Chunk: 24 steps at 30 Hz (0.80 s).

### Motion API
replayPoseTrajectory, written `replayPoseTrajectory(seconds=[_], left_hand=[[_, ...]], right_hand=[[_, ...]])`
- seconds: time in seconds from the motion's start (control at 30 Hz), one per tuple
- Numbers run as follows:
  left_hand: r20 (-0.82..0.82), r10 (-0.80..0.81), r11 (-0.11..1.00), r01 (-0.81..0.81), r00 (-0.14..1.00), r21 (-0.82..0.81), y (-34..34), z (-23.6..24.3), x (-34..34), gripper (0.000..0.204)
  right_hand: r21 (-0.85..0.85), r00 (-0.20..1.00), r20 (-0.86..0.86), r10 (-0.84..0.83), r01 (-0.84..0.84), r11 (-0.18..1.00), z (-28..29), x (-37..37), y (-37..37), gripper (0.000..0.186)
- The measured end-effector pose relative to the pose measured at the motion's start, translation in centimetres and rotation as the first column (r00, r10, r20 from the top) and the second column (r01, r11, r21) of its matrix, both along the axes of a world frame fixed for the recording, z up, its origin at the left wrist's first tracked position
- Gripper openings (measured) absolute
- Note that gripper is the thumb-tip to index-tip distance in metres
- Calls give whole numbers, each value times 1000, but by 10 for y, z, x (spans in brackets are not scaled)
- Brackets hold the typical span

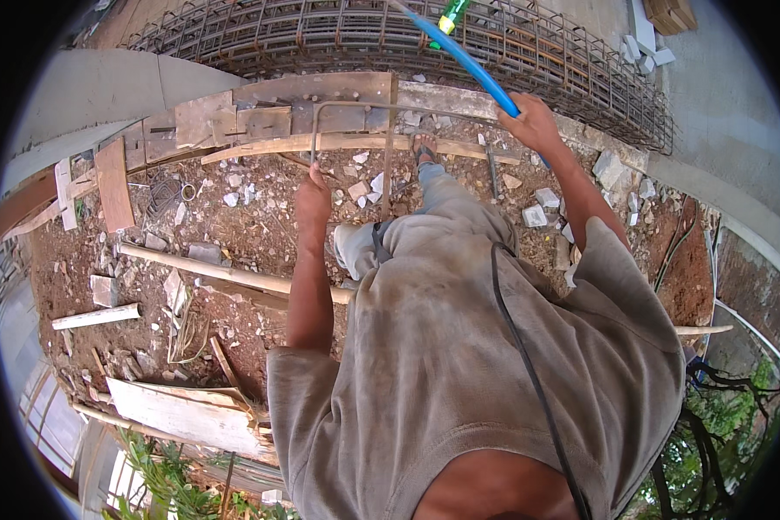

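Hands closed, left hand (313, 201) gripping bent metal rod (355, 105), right hand (533, 124) around blue tube (470, 62).

Along the far edge, a cage of bars (303, 39); just before it on the left, boards (273, 121) in a row. Nearer, on the dirt (234, 322): blocks (535, 216) to the right, a pole (191, 267) to the left. Lower left, a plank (178, 412); lower right, branches (711, 451). In the left hand (313, 201), a rod (364, 105), running across toward the right hand (530, 120); in that one, a pipe (472, 65).
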State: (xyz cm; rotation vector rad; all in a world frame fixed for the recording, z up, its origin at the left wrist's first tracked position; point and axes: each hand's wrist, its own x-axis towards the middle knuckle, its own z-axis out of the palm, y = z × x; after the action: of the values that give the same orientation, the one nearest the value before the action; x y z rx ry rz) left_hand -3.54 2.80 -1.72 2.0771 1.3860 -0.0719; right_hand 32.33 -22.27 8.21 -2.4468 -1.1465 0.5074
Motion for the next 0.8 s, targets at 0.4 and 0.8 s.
replayPoseTrajectory(seconds=[0.4,0.8], left_hand=[[-74,54,998,-56,996,-20,0,-6,-3,70],[-112,90,992,-99,990,-76,-2,12,4,65]], right_hand=[[-398,893,-37,449,-425,813,22,94,58,48],[-498,464,13,886,-765,408,-40,145,248,77]])
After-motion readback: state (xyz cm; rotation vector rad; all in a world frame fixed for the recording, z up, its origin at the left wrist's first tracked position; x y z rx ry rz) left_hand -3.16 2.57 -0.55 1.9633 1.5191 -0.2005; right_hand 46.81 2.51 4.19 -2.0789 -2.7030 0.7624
